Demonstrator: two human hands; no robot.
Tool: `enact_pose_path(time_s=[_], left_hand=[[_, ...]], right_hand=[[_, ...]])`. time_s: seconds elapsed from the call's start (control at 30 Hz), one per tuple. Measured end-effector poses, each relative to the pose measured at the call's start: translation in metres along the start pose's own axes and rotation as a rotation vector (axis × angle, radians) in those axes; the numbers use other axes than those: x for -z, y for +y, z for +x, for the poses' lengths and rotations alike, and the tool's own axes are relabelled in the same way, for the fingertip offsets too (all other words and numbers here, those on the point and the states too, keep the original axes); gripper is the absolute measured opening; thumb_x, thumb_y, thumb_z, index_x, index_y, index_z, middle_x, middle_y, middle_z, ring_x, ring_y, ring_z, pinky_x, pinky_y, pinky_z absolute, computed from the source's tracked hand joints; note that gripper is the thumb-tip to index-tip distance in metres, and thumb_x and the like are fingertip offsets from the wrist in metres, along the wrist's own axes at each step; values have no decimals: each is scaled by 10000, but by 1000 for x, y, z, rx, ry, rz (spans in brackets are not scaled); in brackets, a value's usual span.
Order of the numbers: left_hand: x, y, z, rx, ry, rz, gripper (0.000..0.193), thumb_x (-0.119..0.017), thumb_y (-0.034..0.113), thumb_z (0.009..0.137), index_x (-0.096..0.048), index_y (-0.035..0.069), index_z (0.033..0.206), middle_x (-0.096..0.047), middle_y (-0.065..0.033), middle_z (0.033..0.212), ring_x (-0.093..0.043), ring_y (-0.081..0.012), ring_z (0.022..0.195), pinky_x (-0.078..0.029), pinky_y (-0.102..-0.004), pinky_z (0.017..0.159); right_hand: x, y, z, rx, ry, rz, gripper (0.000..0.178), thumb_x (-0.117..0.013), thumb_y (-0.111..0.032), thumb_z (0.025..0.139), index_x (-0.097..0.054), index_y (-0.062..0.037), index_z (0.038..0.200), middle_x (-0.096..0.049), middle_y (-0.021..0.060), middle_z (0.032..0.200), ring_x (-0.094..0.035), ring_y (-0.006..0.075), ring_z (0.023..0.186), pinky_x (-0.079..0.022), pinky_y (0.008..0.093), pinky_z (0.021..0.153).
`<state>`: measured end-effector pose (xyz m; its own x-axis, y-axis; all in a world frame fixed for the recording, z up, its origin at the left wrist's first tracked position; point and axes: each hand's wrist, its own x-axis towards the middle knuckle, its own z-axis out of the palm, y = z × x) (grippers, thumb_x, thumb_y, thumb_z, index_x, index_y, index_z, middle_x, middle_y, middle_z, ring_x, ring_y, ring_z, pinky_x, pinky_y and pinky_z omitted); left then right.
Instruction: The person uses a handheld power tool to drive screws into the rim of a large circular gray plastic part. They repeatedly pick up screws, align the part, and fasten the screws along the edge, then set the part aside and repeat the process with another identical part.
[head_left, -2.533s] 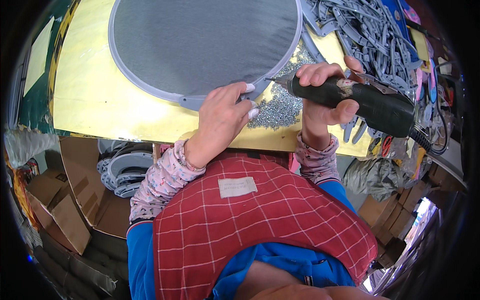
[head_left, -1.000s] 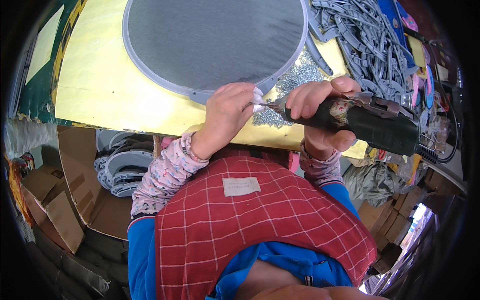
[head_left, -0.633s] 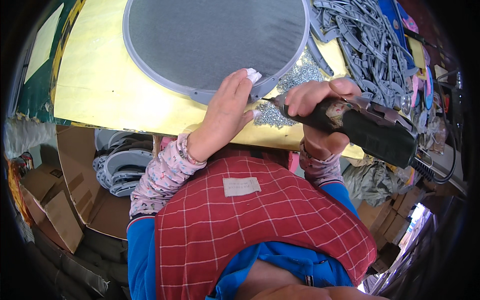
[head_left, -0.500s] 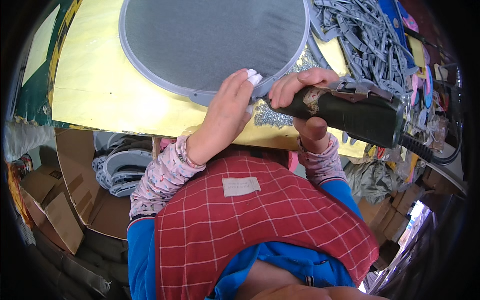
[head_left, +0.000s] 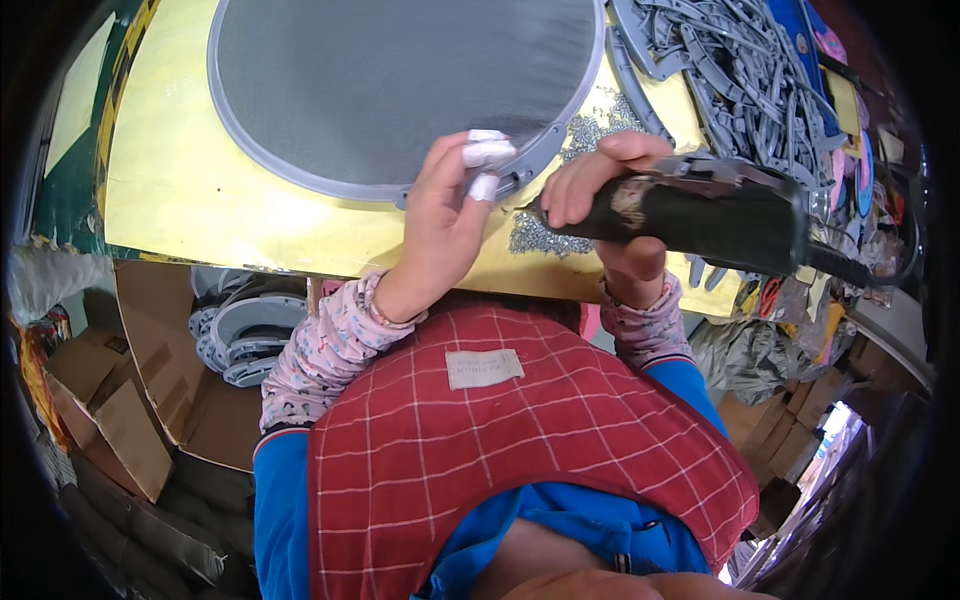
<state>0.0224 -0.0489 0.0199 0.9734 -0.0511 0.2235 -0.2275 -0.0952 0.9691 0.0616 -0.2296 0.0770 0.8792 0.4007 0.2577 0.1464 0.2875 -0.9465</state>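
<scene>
A worker in a red checked apron (head_left: 500, 450) bends over a yellow-topped table (head_left: 170, 190), where a round grey panel (head_left: 400, 90) lies flat, its top cut off by the frame. Reading the panel as a clock face, a curved grey strip (head_left: 540, 160) runs along its rim from 6 to about 4 o'clock. The left hand (head_left: 440, 225), white wraps on its fingertips, reaches in from 6 o'clock, thumb and fingers spread about the strip; whether they pinch it cannot be told. At 4 o'clock, the right hand (head_left: 600, 190) is wrapped around a dark power screwdriver (head_left: 710, 220), its bit aimed toward 9 o'clock, near the strip; the tip is small and blurred, so contact is hard to judge. Small metal screws (head_left: 548, 238) lie scattered between 4 and 5 o'clock, just beside the bit. A heap of curved grey parts (head_left: 755, 90) fills the tabletop at 3 o'clock. Below the table edge at 7 o'clock, an open cardboard box (head_left: 160, 350) holds grey rings (head_left: 262, 330).
</scene>
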Motion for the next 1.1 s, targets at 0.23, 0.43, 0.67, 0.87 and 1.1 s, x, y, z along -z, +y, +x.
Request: enact_pose_path(time_s=[0.23, 0.43, 0.67, 0.87, 1.1], left_hand=[[20, 2, -15, -250, -134, 538, 370, -827, 52, 712, -729, 45, 1068, -602, -158, 1275, -552, -367, 1269, -395, -554, 1110], [10, -2, -16, -269, -102, 515, 275, -819, 37, 665, -692, 36, 910, -619, -143, 1157, -599, -346, 1206, -400, -589, 1100], [10, 1, -24, -316, -66, 622, 268, -798, 55, 683, -684, 39, 925, -626, -142, 1154, -607, -313, 1167, -384, -571, 1116], [18, -9, -25, -376, -63, 637, 306, -824, 98, 692, -706, 49, 970, -627, -140, 1151, -601, -306, 1180, -392, -539, 1114], [58, -10, -16, -172, 19, 813, 395, -799, 61, 663, -712, 65, 1049, -645, -78, 1083, -597, -281, 1080, -466, -407, 909]], right_hand=[[0, -2, 1, 243, -92, 215, 784, -744, -548, 886, -418, -14, 1358, -628, 113, 842, -642, 250, 754, -545, 422, 737], [0, -13, -1, 366, -154, 131, 848, -666, -640, 894, -360, -37, 1406, -606, 96, 788, -630, 244, 665, -547, 416, 647], [-12, -15, -4, 330, -271, 1, 814, -724, -577, 876, -370, -32, 1368, -638, 120, 845, -657, 260, 732, -574, 446, 671], [-12, -16, 2, 282, -330, 11, 801, -747, -536, 875, -393, -14, 1368, -632, 124, 860, -647, 268, 801, -552, 441, 739], [-23, -9, 15, 406, -194, -42, 918, -675, -693, 849, -339, -32, 1390, -605, 84, 755, -624, 224, 629, -551, 385, 598]])
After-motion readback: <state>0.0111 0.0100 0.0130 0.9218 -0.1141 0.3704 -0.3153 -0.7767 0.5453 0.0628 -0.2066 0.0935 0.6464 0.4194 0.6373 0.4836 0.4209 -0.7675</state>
